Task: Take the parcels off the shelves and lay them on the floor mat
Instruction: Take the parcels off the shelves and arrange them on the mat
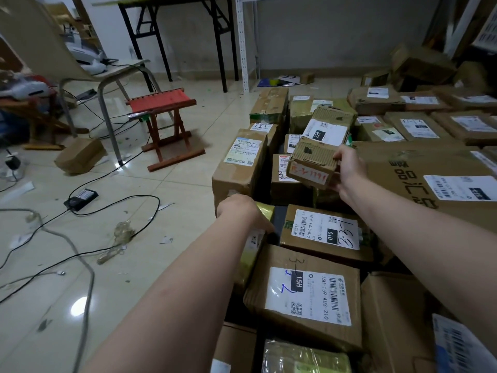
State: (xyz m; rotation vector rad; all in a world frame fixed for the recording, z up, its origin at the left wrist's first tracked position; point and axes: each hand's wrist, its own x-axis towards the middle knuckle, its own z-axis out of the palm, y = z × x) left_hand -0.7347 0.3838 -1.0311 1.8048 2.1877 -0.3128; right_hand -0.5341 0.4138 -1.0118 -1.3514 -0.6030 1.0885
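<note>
Floor (172,184): left hand (240,211), right hand (349,170), one parcel (312,164)

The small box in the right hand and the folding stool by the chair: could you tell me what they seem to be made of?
The small box in the right hand looks like plain matte corrugated cardboard; ribbing shows on its worn top. The folding stool seems reddish-brown varnished wood, judging by its frame, with a red woven-strap seat, probably fabric.
</note>
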